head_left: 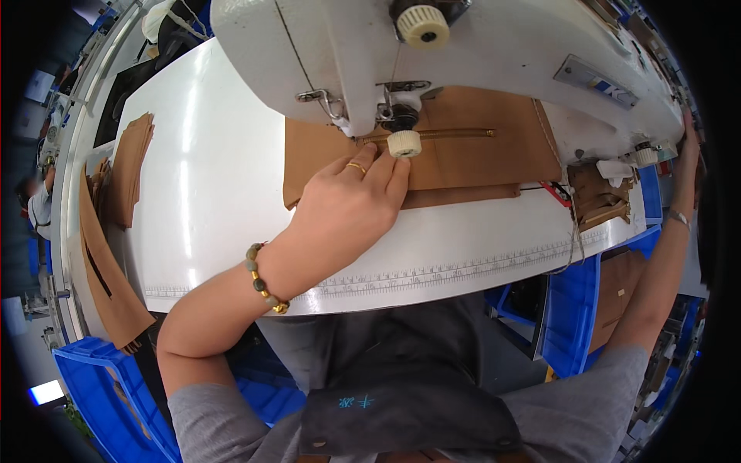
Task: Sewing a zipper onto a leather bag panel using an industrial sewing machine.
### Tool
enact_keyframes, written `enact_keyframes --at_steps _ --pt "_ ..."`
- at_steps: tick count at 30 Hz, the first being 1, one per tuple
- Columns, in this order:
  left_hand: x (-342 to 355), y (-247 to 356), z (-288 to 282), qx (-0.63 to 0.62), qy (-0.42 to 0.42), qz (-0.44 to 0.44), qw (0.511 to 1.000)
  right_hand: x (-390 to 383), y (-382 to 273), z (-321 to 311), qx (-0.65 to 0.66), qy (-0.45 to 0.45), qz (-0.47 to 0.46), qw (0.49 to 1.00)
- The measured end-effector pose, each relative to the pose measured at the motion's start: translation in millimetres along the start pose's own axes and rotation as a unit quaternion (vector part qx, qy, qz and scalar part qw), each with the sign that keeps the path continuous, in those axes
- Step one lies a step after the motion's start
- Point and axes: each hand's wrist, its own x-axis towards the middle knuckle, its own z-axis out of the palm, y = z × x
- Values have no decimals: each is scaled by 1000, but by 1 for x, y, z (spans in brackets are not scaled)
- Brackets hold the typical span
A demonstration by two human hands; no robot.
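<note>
A brown panel of leather-like material (pixel 478 166) lies under the needle area of a white sewing machine (pixel 502 46). Set into the panel is a zipper (pixel 463 133) with a brass-coloured look. My left hand (pixel 355 189) rests on the panel with its fingers stretched out, the tips just in front of the presser foot and beside a cream knob (pixel 404 144). A second brown layer shows below the panel's near edge. At the far right, my right hand (pixel 689 143) reaches to the machine's right end; its fingers are too hidden to make out.
Stacked brown pieces (pixel 131 170) lie on the left of the white table (pixel 208 231), and long brown strips (pixel 104 262) hang at its edge. A printed ruler (pixel 432 275) runs along the front. Brown scraps (pixel 594 197) sit at right. Blue bins (pixel 571 309) stand below.
</note>
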Motion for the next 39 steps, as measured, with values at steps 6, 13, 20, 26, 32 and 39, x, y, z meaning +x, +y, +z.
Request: enact_keyframes --at_steps 6,13,20,26,32,39 --pt "16 8 15 116 -65 -29 991 -48 69 23 119 162 -77 977" --pt "13 1 24 146 -88 -22 985 5 -9 -32 -460 26 -231 857" --pt "29 12 11 35 -114 -79 990 -255 -142 112 -177 -150 -579 782" --pt "30 25 -10 14 44 -71 996 -366 -142 258 -28 -527 -530 664" --pt "11 13 -2 -21 87 -44 995 -323 -119 295 -322 -462 -315 764" --pt "-26 -4 11 -47 -17 -40 998 -273 -87 255 -272 -303 -459 790"
